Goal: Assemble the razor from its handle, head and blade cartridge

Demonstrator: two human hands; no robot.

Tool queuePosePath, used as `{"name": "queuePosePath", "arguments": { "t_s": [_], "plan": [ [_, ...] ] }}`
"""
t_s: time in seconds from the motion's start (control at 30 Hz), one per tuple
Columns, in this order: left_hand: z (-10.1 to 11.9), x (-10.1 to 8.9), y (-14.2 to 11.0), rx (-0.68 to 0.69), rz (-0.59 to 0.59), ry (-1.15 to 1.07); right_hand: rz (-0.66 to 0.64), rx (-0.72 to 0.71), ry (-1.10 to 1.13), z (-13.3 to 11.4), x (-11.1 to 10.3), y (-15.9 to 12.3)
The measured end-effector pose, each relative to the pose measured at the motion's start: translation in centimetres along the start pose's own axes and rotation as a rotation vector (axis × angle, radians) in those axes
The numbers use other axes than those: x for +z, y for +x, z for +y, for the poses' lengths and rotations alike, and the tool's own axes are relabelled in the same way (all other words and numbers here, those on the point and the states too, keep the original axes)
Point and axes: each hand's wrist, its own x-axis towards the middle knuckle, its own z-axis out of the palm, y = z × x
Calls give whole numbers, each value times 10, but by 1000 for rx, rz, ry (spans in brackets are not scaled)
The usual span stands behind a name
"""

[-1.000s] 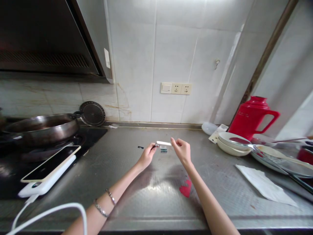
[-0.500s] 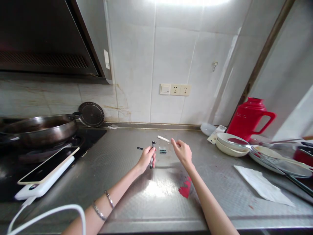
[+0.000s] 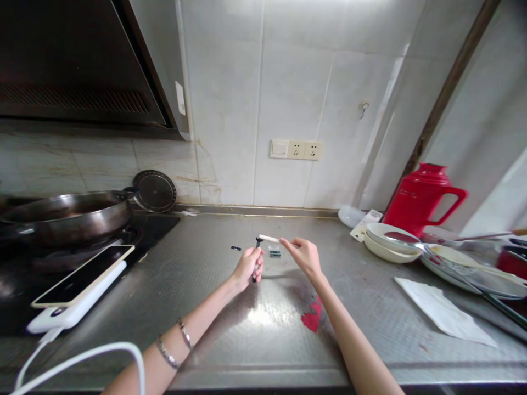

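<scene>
Left hand (image 3: 247, 265) is gripping a slim black T-headed tool (image 3: 258, 243), right hand (image 3: 305, 255) is pinching a thin white stick (image 3: 270, 238) beside its head; the red plastic flask (image 3: 420, 200) is showing unreadable lettering.

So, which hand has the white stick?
The right hand holds the white stick by one end; the left hand grips a slim dark tool instead.

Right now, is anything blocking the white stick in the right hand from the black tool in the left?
Nothing visible: the white stick ends at the head of the black tool; contact is unclear.
</scene>
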Motion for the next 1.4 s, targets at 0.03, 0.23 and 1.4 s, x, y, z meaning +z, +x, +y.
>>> {"name": "queuePosePath", "arguments": {
  "t_s": [0.03,0.23,1.4],
  "plan": [
    [0,0,0,10,4,-5,1,9,3,2,-1,1],
    [-3,2,0,-8,-8,37,-8,2,59,-1,5,-1],
    [4,-1,0,63,40,9,23,9,123,2,-5,2]
  ]
}}
